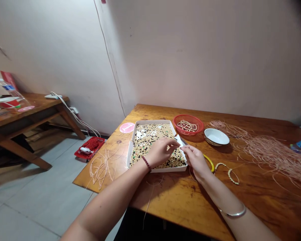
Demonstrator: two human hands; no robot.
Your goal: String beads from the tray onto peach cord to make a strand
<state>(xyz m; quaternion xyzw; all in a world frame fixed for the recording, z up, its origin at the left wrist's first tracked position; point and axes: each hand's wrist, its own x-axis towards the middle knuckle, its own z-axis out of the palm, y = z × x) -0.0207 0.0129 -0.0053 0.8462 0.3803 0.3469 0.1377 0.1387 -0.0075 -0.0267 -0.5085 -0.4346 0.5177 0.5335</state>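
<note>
A white box (157,170) full of small tan, black and green beads (150,140) lies on the wooden table. Over its right part is my left hand (163,152), thumb and fingertips pinched together; whatever they hold is too small to make out. Just right of it, at the box's right edge, my right hand (195,162) is closed in a pinch on a thin cord, whose loose part hangs below the hand. Beside my right wrist are a yellow ring-shaped object (210,163) and a partly beaded cord (232,176).
Behind the box stands a red basket (189,133) with strung beads, and a white bowl (217,137) is right of it. Pink cords (278,154) spread over the table's right side; more cords (100,169) lie at the left edge. A red tray (89,147) is on the floor.
</note>
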